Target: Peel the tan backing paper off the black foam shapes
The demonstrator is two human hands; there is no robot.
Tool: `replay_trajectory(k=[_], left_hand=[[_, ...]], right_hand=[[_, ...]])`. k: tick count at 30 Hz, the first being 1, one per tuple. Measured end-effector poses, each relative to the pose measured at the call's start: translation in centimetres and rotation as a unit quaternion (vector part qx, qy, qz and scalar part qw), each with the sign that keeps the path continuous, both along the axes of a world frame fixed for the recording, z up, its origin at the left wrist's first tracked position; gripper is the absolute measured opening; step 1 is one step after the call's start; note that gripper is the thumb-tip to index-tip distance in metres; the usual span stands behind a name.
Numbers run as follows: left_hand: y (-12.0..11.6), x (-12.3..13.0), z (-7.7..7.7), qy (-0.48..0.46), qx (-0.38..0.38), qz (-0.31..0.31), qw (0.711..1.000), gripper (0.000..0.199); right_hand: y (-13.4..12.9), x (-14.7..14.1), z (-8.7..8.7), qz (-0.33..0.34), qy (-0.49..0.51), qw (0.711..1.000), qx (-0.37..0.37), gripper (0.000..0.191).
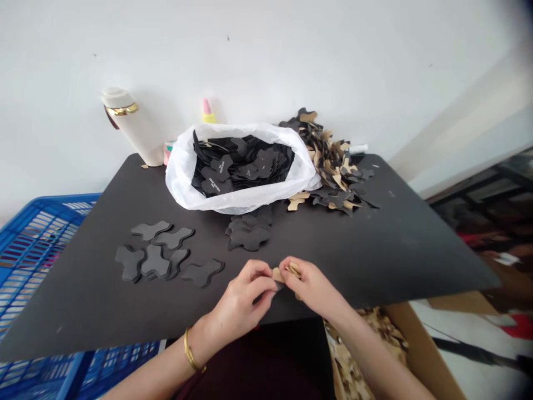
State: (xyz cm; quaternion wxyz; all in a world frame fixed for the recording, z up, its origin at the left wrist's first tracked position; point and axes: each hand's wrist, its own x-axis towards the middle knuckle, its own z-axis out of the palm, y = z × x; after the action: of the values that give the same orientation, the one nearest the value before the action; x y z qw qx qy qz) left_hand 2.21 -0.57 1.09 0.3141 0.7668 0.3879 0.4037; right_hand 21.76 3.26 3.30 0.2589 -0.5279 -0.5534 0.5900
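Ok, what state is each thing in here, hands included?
Left hand: fingers pinched on a small piece
Right hand: closed around tan pieces
White bag: open, filled with dark pieces
Mixed heap: loose, jumbled
Dark cutouts: lying flat, some stacked
Flask: lid on
Yellow bottle: pink cap on, partly hidden
Cardboard box: open, holding tan scraps
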Motion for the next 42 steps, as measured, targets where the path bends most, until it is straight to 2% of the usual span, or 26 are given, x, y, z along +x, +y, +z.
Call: replay_trajectory(k=[2, 4, 8, 11, 14, 17, 20, 23, 27, 29, 30, 32, 34, 35, 38, 42], left_hand=[[-0.6, -0.1, -0.3, -0.014, -0.008, -0.014, 1.000, 0.019], [-1.2, -0.3, -0.5, -0.043, -0.019, -0.024, 0.999, 0.019], [-2.3, -0.6, -0.8, -0.090, -0.057, 0.001, 0.994, 0.018], [-2.6, -1.0, -0.8, -0.152, -0.123, 0.034, 0.980, 0.013], [-2.3, -1.3, -0.8, -0.261, -0.230, 0.116, 0.930, 0.010], [-1.3, -1.7, -0.7, -0.346, -0.310, 0.188, 0.865, 0.011], [-0.4, -1.8, -0.6, -0.398, -0.351, 0.208, 0.822, 0.015], [-0.2, -1.7, -0.7, -0.428, -0.365, 0.204, 0.801, 0.016], [-0.6, -1.5, -1.0, -0.451, -0.373, 0.190, 0.788, 0.015], [-0.5, -1.7, -1.0, -0.438, -0.369, 0.196, 0.796, 0.016], [-0.2, -1.9, -1.0, -0.418, -0.358, 0.207, 0.809, 0.016], [0.9, -2.6, -0.9, -0.338, -0.304, 0.244, 0.857, 0.014], [2.4, -3.4, -1.0, -0.208, -0.212, 0.285, 0.911, 0.009], [3.3, -3.9, -1.1, -0.141, -0.162, 0.303, 0.928, 0.007], [5.4, -4.7, -1.9, 0.003, -0.072, 0.338, 0.938, 0.007], [6.4, -4.8, -3.1, 0.066, -0.068, 0.347, 0.933, 0.006]], right_hand=[[0.3, 0.1, -0.9, -0.086, 0.047, 0.995, -0.027, 0.020], [0.6, 0.3, -1.8, -0.156, 0.120, 0.977, -0.086, 0.024], [0.9, 0.5, -3.0, -0.228, 0.236, 0.932, -0.155, 0.025], [1.2, 0.8, -3.4, -0.289, 0.308, 0.896, -0.137, 0.025], [1.3, 1.5, -3.6, -0.333, 0.344, 0.875, -0.071, 0.030], [0.7, 1.8, -4.1, -0.342, 0.275, 0.898, -0.023, 0.027], [-0.5, 0.8, -4.9, -0.254, 0.224, 0.940, -0.035, 0.035], [-1.4, -0.9, -5.7, -0.194, 0.189, 0.962, -0.039, 0.037], [-1.9, -2.6, -6.1, -0.197, 0.141, 0.970, -0.018, 0.031], [-1.7, -3.0, -5.9, -0.209, 0.119, 0.971, 0.000, 0.032], [-1.4, -3.1, -5.7, -0.210, 0.102, 0.972, 0.009, 0.032], [-0.5, -3.2, -5.4, -0.207, 0.057, 0.976, 0.032, 0.032], [0.7, -3.4, -5.2, -0.198, 0.007, 0.978, 0.060, 0.032], [1.4, -3.6, -5.2, -0.194, -0.018, 0.978, 0.077, 0.033], [3.3, -4.1, -5.5, -0.187, -0.086, 0.971, 0.123, 0.035], [4.4, -4.4, -6.0, -0.189, -0.135, 0.962, 0.146, 0.035]])
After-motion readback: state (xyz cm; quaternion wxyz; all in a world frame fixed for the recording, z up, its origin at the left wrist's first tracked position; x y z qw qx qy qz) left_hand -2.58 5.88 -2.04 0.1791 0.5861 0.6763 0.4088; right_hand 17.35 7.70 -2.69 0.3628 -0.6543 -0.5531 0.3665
